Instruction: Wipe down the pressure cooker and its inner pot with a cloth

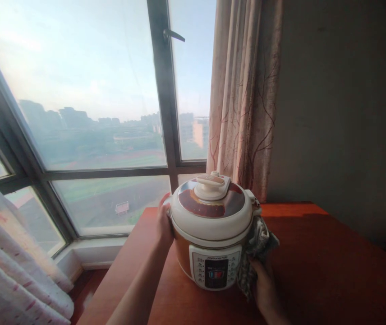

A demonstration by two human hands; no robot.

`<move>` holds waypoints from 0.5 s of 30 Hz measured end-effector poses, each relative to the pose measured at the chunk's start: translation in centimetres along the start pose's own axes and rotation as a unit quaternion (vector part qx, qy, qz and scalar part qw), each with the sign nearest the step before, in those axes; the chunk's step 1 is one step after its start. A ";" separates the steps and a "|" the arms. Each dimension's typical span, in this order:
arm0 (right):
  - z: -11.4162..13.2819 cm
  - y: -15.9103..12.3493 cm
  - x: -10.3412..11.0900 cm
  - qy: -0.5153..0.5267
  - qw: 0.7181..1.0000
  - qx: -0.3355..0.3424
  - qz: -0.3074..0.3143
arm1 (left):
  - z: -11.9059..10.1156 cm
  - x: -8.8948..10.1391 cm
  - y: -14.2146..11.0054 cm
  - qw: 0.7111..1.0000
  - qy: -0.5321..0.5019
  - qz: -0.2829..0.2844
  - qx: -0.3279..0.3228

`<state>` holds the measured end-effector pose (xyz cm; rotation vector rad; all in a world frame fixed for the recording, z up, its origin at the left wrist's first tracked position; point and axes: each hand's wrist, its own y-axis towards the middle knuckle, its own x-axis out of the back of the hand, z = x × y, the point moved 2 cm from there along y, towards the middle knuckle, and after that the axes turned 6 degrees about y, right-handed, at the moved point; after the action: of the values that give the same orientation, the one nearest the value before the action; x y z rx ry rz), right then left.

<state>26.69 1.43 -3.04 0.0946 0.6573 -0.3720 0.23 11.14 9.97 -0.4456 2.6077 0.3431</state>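
Note:
An electric pressure cooker (213, 225) with a white lid and brown body stands upright on the wooden table (301, 253). Its lid, with a cream handle (210, 183) on top, is closed, and the control panel (216, 271) faces me. My left hand (165, 221) is wrapped around the cooker's left side handle, its fingers partly behind the rim. Against the cooker's right side, my right hand (260, 275) grips a bunched grey patterned cloth (255, 248). Most of the right fingers are hidden by the cloth.
Beyond the table are large windows (108, 135) with dark frames. A patterned curtain (243, 99) hangs behind the cooker, beside a dark wall (335, 113). Another curtain (13, 275) hangs at lower left. The table's left edge runs beside my left arm.

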 end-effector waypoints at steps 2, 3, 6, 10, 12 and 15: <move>1.6 1.8 -1.3 0.008 1.000 -0.012 0.015 | 0.1 0.0 0.0 1.000 0.009 0.003 -0.001; 2.3 2.8 -1.8 0.004 1.000 -0.005 0.018 | 0.2 0.1 0.1 1.000 0.016 0.005 -0.007; 4.0 5.7 -2.5 -0.007 0.999 0.027 0.038 | 0.5 0.4 0.3 0.999 0.029 0.005 -0.029; 4.8 8.8 -3.1 -0.030 0.997 0.007 0.077 | 0.7 0.5 0.5 0.999 0.028 0.001 -0.022; 5.1 9.9 -3.4 -0.055 0.995 0.007 0.083 | 0.7 0.5 0.5 1.000 0.025 0.003 -0.010; 5.4 11.0 -3.8 -0.096 0.990 0.033 0.101 | 0.7 0.5 0.5 1.000 0.018 0.004 -0.007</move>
<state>31.12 11.74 3.19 0.1846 0.4397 -0.2033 -0.08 11.68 9.18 -0.4498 2.6450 0.3604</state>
